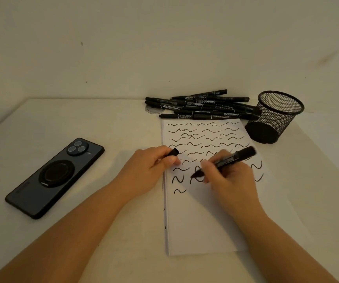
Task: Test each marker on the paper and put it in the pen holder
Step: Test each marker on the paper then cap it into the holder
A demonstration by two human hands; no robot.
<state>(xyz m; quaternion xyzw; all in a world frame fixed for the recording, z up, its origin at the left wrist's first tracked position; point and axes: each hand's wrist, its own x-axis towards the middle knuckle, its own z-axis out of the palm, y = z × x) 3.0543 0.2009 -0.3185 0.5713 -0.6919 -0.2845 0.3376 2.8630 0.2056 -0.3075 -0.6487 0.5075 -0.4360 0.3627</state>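
Observation:
My right hand (230,178) grips a black marker (231,159) with its tip down on the white paper (201,217), among several black squiggles. My left hand (150,170) rests on the paper's left edge and holds the marker's black cap (173,152) between thumb and fingers. A pile of several black markers (201,107) lies just behind the paper. The black mesh pen holder (274,116) stands at the paper's far right corner, and no marker shows inside it.
A dark phone (56,176) with a ring mount lies face down on the table to the left. A small round clear disc (153,109) lies under the marker pile's left end. A pale wall rises behind the table (82,119).

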